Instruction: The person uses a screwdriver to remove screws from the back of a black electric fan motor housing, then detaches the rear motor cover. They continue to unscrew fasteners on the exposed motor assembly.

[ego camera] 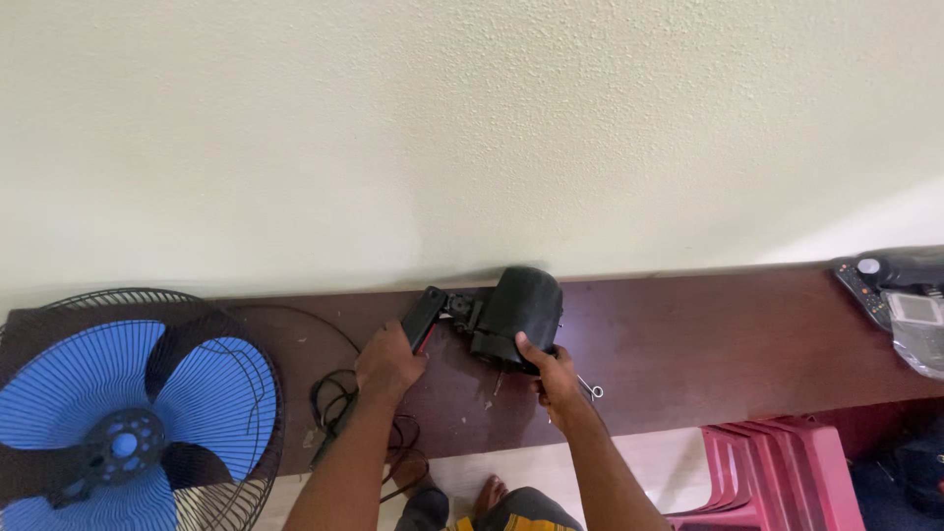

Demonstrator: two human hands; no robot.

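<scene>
A black fan motor housing [519, 313] lies on a dark brown wooden table [708, 344] against the wall. My right hand [553, 376] grips its lower front edge. A black mounting bracket [425, 317] sticks out to the housing's left, and my left hand [388, 362] holds that bracket from below. A black power cord [339, 398] coils on the table beside my left wrist. A small metal pin [590, 388] rests on the table just right of my right hand.
A blue fan blade in a black wire guard [128, 413] lies on the table's left end. A black device in clear plastic wrap [910, 305] sits at the far right. Pink plastic stools [777, 472] are stacked below the table. My foot [490, 494] shows on the floor.
</scene>
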